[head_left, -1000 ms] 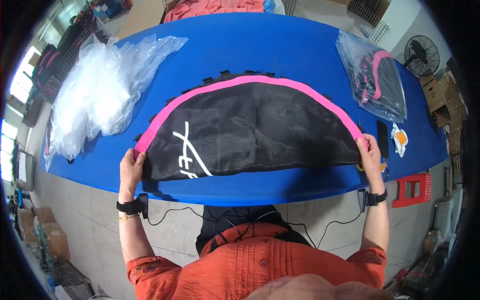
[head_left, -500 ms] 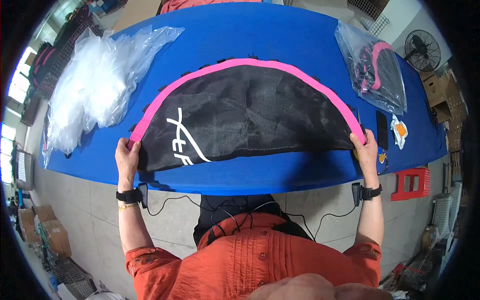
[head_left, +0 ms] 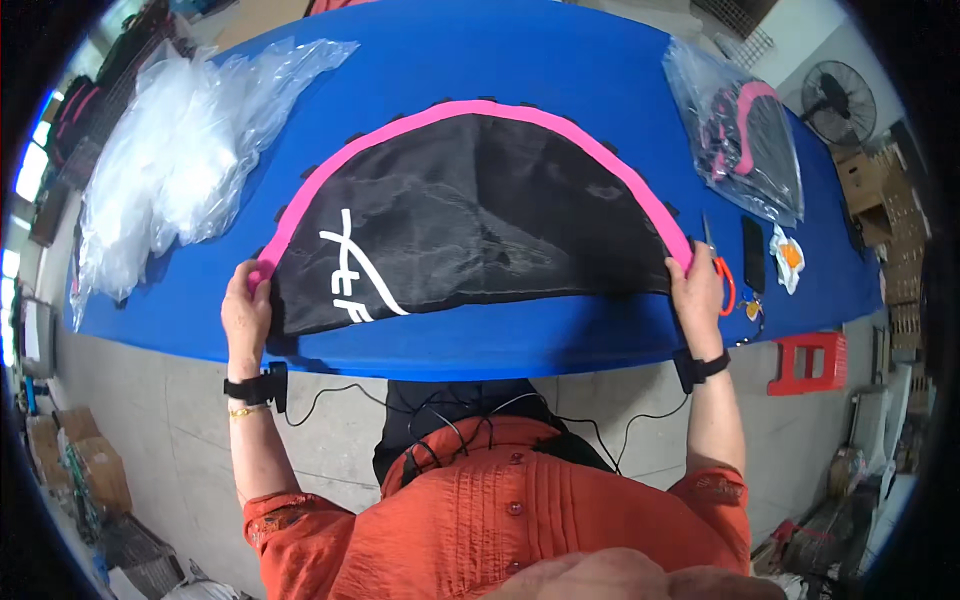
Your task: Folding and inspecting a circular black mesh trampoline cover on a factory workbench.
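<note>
A black mesh fabric piece (head_left: 470, 220), folded into a half circle, lies on the blue table with its straight edge toward me. Pink binding (head_left: 480, 107) runs along its curved rim, with small black tabs sticking out beyond it. White lettering marks its left part. At the left end of the binding, my left hand (head_left: 246, 312) pinches the corner. My right hand (head_left: 697, 292) grips the opposite corner, fingers closed over the pink end. Beside the right hand lie scissors (head_left: 727, 285) with orange-red handles, partly hidden by it.
Crumpled clear plastic bags (head_left: 165, 160) cover the table's left side. A bagged black-and-pink piece (head_left: 745, 140) lies at the far right. A black phone (head_left: 753, 252), an orange item on a white wrapper (head_left: 788, 258) and keys sit right. Below stands a red stool (head_left: 808, 362); cables hang before me.
The right hand has shifted left with its corner, exposing the scissors. The mesh has flattened a little and its curved top has moved slightly farther away. Both hands keep their hold.
</note>
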`<state>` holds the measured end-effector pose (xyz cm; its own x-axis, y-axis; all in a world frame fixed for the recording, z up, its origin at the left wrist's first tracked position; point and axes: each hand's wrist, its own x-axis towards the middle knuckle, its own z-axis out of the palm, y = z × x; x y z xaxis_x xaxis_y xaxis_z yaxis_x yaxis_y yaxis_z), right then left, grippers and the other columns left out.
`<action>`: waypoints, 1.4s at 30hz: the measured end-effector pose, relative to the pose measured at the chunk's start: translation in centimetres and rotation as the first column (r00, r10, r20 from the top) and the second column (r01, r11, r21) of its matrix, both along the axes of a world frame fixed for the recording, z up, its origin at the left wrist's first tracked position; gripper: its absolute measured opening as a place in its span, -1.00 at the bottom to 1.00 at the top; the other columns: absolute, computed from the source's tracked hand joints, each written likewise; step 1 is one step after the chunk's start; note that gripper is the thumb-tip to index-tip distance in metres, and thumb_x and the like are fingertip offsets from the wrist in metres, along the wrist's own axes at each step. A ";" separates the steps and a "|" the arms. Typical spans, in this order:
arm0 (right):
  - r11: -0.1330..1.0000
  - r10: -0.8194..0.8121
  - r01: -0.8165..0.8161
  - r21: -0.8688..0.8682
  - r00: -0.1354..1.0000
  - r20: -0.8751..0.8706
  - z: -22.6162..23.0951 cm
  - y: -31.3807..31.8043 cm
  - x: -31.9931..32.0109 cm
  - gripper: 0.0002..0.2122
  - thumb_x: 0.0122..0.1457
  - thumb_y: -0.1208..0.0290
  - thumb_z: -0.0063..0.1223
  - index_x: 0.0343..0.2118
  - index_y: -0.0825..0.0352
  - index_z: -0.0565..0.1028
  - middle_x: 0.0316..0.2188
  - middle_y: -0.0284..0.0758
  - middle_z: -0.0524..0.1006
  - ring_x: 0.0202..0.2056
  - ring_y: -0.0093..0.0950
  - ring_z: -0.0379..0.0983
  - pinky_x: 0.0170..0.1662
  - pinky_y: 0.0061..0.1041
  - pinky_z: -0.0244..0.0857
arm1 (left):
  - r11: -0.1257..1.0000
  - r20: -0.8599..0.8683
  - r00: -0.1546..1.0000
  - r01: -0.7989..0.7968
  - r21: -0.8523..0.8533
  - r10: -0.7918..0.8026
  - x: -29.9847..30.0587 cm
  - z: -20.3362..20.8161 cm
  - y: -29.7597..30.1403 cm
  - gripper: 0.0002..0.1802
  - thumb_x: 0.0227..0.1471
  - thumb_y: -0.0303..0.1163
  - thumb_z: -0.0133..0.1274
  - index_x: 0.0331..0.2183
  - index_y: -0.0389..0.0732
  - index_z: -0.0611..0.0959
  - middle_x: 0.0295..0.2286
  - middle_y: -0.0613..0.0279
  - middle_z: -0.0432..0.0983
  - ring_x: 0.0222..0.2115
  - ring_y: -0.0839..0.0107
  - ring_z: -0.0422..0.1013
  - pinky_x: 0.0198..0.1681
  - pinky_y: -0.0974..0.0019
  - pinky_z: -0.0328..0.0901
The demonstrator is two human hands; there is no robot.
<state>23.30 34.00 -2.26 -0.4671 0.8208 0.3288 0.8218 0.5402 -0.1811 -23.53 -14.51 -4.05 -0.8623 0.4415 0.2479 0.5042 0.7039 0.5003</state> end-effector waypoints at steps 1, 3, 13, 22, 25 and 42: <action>1.000 0.011 -0.011 -0.011 1.000 -0.023 0.0 -0.3 -0.2 -0.47 0.25 0.23 0.30 0.23 0.31 0.43 -0.03 0.04 0.65 -0.04 0.04 0.62 -0.03 -0.05 0.47 | 1.000 0.016 1.000 -0.008 -0.014 0.008 0.0 -0.2 -0.2 -0.66 0.21 -0.46 0.16 0.03 -0.03 0.67 -0.15 -0.01 0.69 -0.11 -0.04 0.61 -0.03 0.05 0.47; 0.981 0.159 -0.144 0.128 0.981 -0.114 -0.4 -0.4 -0.1 -0.42 0.26 0.28 0.29 0.33 0.21 0.39 0.03 0.01 0.63 0.00 0.01 0.59 0.01 -0.06 0.45 | 1.000 0.012 1.000 0.001 -0.009 -0.001 0.4 -0.1 0.1 -0.68 0.23 -0.46 0.15 0.03 -0.03 0.67 -0.10 0.01 0.68 -0.06 0.01 0.59 -0.01 0.07 0.46; 0.963 0.165 -0.178 0.200 0.983 0.081 -1.8 -0.6 0.7 -0.59 0.32 0.33 0.21 0.23 0.14 0.57 0.35 -0.05 0.39 0.20 0.00 0.46 0.23 -0.09 0.37 | 0.983 -0.163 0.987 -0.027 -0.184 -0.003 1.6 0.2 0.5 -0.71 0.29 -0.34 0.15 0.03 0.03 0.69 -0.18 -0.03 0.59 -0.18 -0.10 0.54 -0.08 -0.05 0.44; 0.939 0.039 -0.160 0.303 0.928 0.369 -2.5 -0.3 1.2 -0.54 0.44 0.30 0.03 0.38 0.16 0.40 0.46 -0.27 0.29 0.48 0.02 0.08 0.48 0.16 -0.05 | 0.993 -0.180 0.984 -0.037 -0.114 0.016 1.4 -0.4 1.1 -0.77 0.29 -0.29 0.14 -0.03 0.03 0.73 -0.28 -0.06 0.58 -0.22 -0.14 0.53 -0.15 -0.10 0.43; 0.938 0.074 -0.188 0.290 0.928 0.365 -2.8 0.2 1.3 -0.55 0.47 0.27 0.01 0.38 0.16 0.40 0.42 -0.26 0.34 0.46 0.00 0.11 0.47 0.16 -0.04 | 0.988 -0.169 0.985 -0.069 -0.134 0.046 1.7 -0.2 1.0 -0.76 0.29 -0.27 0.15 -0.02 0.07 0.73 -0.27 -0.01 0.58 -0.20 -0.10 0.53 -0.13 -0.07 0.44; 0.937 0.118 -0.220 0.272 0.931 0.346 -3.6 1.2 1.9 -0.54 0.48 0.27 -0.01 0.40 0.20 0.38 0.40 -0.17 0.37 0.37 0.05 0.24 0.42 0.13 0.06 | 0.987 -0.176 0.983 -0.077 -0.141 0.052 1.8 -0.4 1.0 -0.76 0.27 -0.29 0.18 -0.03 0.04 0.72 -0.28 0.06 0.58 -0.19 -0.05 0.53 -0.10 -0.03 0.44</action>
<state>25.16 35.19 -5.87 -0.7110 0.6059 0.3568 0.6993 0.6627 0.2682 -21.74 -13.53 -4.50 -0.8405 0.4285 0.3314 0.5245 0.7970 0.2996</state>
